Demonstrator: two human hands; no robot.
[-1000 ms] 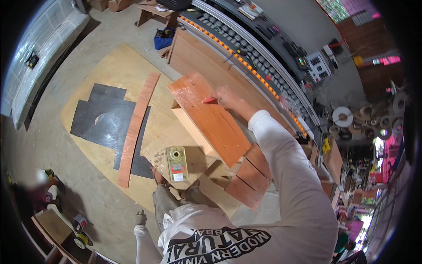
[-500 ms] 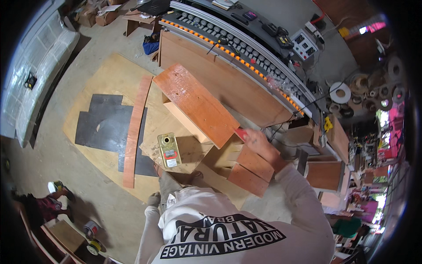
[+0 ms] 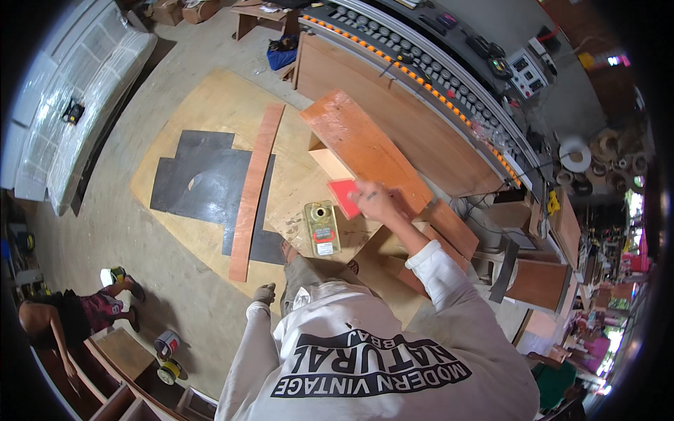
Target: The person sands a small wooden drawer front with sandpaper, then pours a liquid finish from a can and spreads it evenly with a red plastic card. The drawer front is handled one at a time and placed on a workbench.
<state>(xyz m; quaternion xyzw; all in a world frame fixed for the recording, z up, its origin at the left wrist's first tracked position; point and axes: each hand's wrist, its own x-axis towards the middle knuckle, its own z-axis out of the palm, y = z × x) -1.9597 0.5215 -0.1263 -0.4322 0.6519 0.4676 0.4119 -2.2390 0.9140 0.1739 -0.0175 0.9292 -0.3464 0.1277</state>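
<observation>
Pinched in my right hand (image 3: 375, 201) is a flat red plastic spreader (image 3: 343, 197), held over the near long edge of a glossy orange-brown wood panel (image 3: 365, 144). The panel lies on top of a pale wooden box (image 3: 330, 163). Just left of and below the spreader, a rectangular metal tin (image 3: 322, 235) with a round opening in its top stands on a plywood surface. My left hand (image 3: 265, 293), dark and perhaps gloved, hangs low beside my left leg, away from the panel. Its fingers are too small to make out.
A long reddish wood strip (image 3: 256, 189) lies across a black sheet (image 3: 200, 175) on plywood. Beyond the panel runs a roller conveyor (image 3: 414, 70). A wrapped pale piece of furniture (image 3: 84, 105) stands far left. Another person (image 3: 70, 316) bends at lower left. More brown boards (image 3: 453, 228) are at right.
My right hand has moved left with the red spreader, from the panel's right end to its near edge above the tin. The whole view has shifted, and more of the other person shows.
</observation>
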